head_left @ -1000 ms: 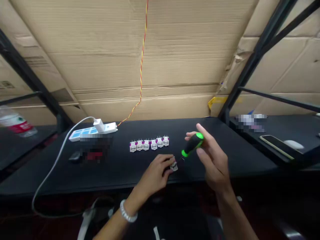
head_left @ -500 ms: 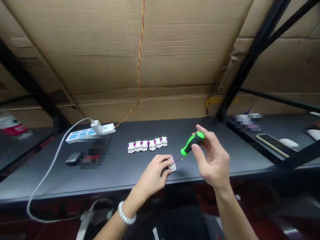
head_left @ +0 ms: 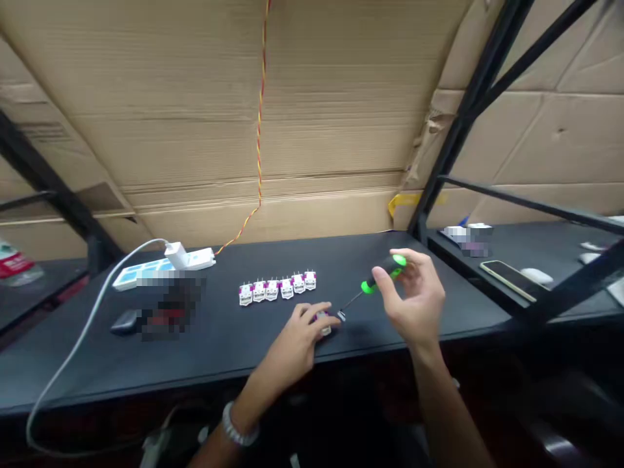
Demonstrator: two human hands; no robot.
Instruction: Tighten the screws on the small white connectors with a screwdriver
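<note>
My left hand (head_left: 297, 335) is closed around a small white-and-purple part (head_left: 325, 330) near the front edge of the black table, fingers partly covering it. In my right hand (head_left: 416, 296) is a green-and-black screwdriver (head_left: 383, 275), gripped by its handle and slanting down to the left. Right at its tip, a short gap from the part, lies a small metal piece (head_left: 341, 316); whether the two touch, I cannot tell. Behind my left hand stands a row of several similar white-and-purple parts (head_left: 272, 290) with thin pins pointing up.
A white power strip (head_left: 199, 259) with a plugged-in charger (head_left: 176, 255) and white cable (head_left: 88, 318) is at the left. Near it lies a dark mouse-like object (head_left: 125, 322). A phone (head_left: 511, 279) rests beyond the black frame (head_left: 451, 156) at right. Cardboard (head_left: 331, 104) lines the back.
The screwdriver tip has come away from the part, and the small metal piece now shows at it. My left fingers have shifted over the part. The whole view has moved slightly.
</note>
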